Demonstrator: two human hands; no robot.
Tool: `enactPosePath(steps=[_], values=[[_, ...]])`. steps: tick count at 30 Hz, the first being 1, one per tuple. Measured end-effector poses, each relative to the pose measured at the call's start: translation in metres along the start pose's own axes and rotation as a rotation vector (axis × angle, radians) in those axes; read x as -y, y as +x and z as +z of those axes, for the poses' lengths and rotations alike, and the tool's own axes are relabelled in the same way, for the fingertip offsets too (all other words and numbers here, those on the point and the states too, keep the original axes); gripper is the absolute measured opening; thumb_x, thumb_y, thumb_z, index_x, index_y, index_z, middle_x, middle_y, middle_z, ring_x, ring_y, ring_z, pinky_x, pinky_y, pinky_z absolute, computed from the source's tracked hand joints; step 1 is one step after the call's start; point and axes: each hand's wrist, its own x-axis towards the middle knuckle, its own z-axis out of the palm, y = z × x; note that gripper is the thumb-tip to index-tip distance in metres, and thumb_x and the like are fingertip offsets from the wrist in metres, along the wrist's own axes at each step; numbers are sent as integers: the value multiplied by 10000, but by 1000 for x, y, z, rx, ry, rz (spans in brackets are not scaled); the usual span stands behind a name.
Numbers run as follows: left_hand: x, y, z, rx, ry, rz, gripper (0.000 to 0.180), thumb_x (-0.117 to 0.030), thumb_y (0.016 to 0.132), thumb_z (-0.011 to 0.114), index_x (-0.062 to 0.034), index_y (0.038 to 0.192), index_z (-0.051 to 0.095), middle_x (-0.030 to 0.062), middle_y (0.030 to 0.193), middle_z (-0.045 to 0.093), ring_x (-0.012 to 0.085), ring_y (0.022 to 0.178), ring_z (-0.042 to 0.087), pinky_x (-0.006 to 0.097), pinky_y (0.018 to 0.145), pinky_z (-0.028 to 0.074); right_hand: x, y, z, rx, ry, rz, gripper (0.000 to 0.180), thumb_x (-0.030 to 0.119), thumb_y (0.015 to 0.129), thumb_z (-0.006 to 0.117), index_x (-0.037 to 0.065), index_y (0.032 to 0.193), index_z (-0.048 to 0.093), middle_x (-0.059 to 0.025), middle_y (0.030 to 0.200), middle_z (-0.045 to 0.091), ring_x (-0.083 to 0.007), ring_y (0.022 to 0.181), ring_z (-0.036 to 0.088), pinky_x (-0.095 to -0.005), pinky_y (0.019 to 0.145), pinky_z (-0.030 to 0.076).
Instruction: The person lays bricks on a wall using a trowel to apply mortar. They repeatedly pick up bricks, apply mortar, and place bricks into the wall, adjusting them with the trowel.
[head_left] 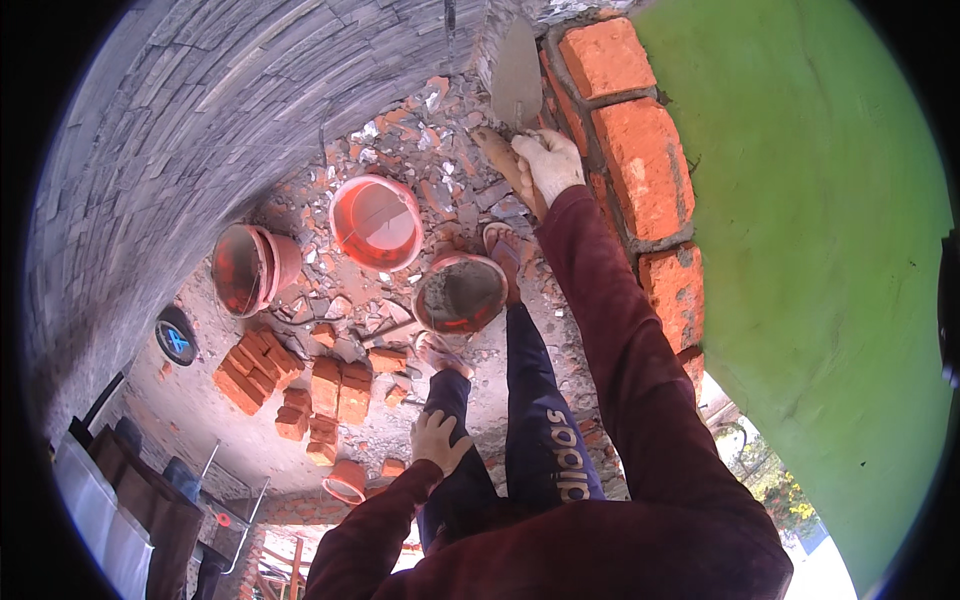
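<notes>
My right hand, in a pale glove, is closed round the wooden handle of a trowel. The trowel's grey blade points away from me, beside the far end of a low brick wall whose orange bricks have grey mortar between them. My left hand, also gloved, rests on my left leg with its fingers spread and nothing in it. Between my feet and the rubble stands a bucket of grey mortar, well below both hands.
An orange bucket and some nested buckets stand on broken rubble to the left. Loose bricks are piled nearer, by a small bucket. A grey stone-clad wall bounds the left; a green surface lies beyond the bricks.
</notes>
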Motion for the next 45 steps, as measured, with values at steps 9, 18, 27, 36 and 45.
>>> enactPosePath(steps=[9, 18, 27, 36, 45], values=[[23, -4, 10, -48, -98, 2, 531, -433, 839, 761, -77, 1229, 707, 156, 1364, 591, 445, 1335, 448, 548, 1117, 380, -48, -53, -34, -111, 78, -56, 134, 151, 898, 690, 44, 844, 631, -23, 629, 578, -108, 399, 477, -289, 372, 386], [40, -7, 35, -109, -217, -46, 490, -423, 834, 751, -78, 1182, 723, 132, 1313, 641, 397, 1312, 483, 533, 1106, 383, -52, -149, -44, -63, -940, -449, 399, 279, 874, 715, -6, 1150, 668, -180, 825, 646, -333, 779, 659, -408, 766, 540], [17, -4, 48, -180, -331, -214, 445, -410, 833, 742, -85, 1136, 733, 98, 1253, 676, 354, 1275, 525, 516, 1093, 395, 72, -80, -30, 728, -299, 462, 205, 175, 961, 625, -7, 1051, 599, -4, 756, 573, -100, 549, 525, -253, 462, 429], [14, -9, 62, -250, -304, -287, 428, -428, 833, 732, -98, 1106, 735, 80, 1203, 682, 329, 1225, 557, 493, 1074, 412, 29, -181, -39, 163, -654, -34, 294, 214, 929, 629, -29, 1092, 591, -101, 785, 648, -195, 519, 586, -314, 512, 500], [53, -38, 71, -93, -202, -248, 379, -362, 842, 707, -99, 1113, 740, 95, 1219, 668, 319, 1247, 544, 499, 1101, 385, -177, -181, 8, 487, -1833, -123, 317, 282, 938, 632, 19, 1107, 680, -226, 1050, 741, -398, 1003, 725, -499, 833, 583]])
